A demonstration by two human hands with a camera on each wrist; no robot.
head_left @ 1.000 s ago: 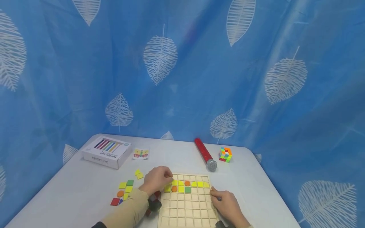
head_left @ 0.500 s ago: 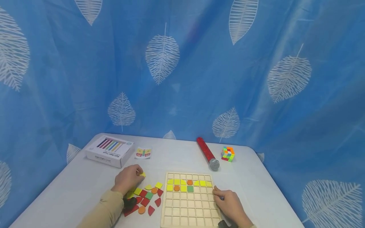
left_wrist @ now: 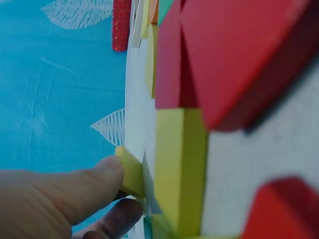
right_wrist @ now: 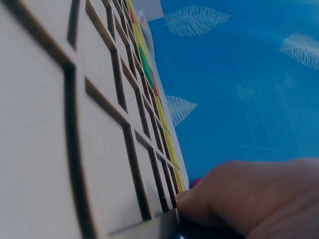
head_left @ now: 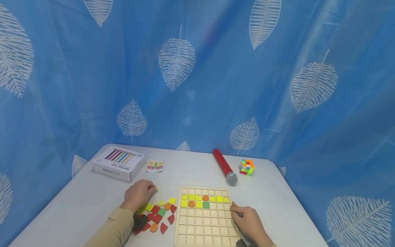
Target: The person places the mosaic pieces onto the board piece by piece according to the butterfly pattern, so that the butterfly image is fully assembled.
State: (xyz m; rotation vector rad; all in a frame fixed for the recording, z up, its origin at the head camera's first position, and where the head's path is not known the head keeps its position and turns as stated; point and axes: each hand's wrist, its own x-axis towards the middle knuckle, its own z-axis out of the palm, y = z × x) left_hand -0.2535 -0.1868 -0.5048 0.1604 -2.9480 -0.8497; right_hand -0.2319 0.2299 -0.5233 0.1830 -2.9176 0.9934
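Note:
Between thumb and finger my left hand (head_left: pixel 139 195) pinches a small yellow tile (left_wrist: pixel 131 173), tilted up from the white tabletop. Beside and below that hand lies a loose group of tiles: red quarter-rounds (head_left: pixel 164 228), orange discs (head_left: pixel 153 227), a green square (head_left: pixel 161 212) and yellow squares (head_left: pixel 172 200). My right hand (head_left: pixel 249 221) grips the right edge of the wooden grid board (head_left: pixel 203 230), its thumb on the rim in the right wrist view. Yellow, orange and green tiles fill cells in two upper rows of the board. The left wrist partly covers the tile group.
A white box (head_left: pixel 118 163) stands at the back left, with a patterned card (head_left: pixel 155 166) beside it. Behind the board lie a red microphone (head_left: pixel 223 164) and a puzzle cube (head_left: pixel 246 167). A blue leaf-print curtain (head_left: pixel 197 85) hangs behind the table.
My left hand has moved left from the board's upper left corner to the loose tiles and taken a yellow tile. The right hand stays at the board's edge.

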